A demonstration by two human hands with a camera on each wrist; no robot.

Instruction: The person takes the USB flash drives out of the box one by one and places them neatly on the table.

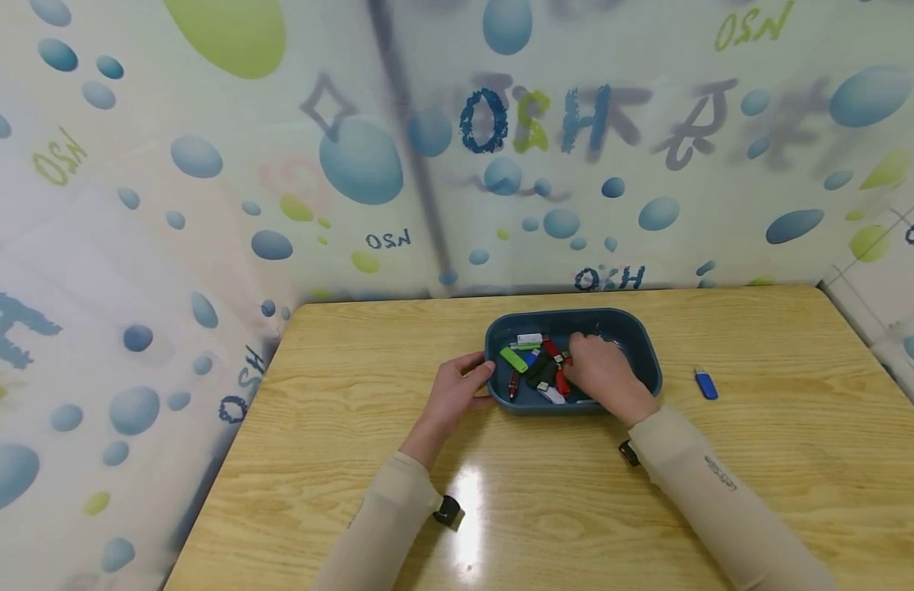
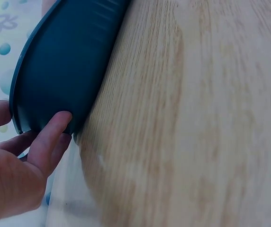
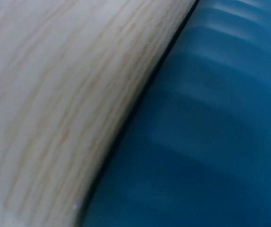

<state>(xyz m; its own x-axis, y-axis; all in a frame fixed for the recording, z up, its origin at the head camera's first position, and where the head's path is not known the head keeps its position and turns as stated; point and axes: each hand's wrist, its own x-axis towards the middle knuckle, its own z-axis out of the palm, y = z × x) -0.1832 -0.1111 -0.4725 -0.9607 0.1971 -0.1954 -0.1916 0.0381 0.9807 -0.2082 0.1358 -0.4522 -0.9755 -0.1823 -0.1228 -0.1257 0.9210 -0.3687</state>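
Observation:
A dark blue plastic tub (image 1: pixel 652 361) stands on the wooden table. Inside its left half lies a pile of USB flash drives: a green one (image 1: pixel 512 359), a white one (image 1: pixel 530 338), several red and black ones. My left hand (image 1: pixel 460 384) grips the tub's left end, thumb at the rim and fingers on the outer wall, as the left wrist view shows of that hand (image 2: pixel 22 165). My right hand (image 1: pixel 600 365) reaches over the near rim into the tub, fingers bent down beside a red flash drive (image 1: pixel 562 382). I cannot tell whether its fingertips pinch one.
A single blue flash drive (image 1: pixel 706 384) lies on the table right of the tub. Behind the table (image 1: pixel 353 369) hangs a patterned curtain (image 1: pixel 442 213). Only the tub's outer wall (image 3: pixel 197 142) and wood grain show, blurred, in the right wrist view.

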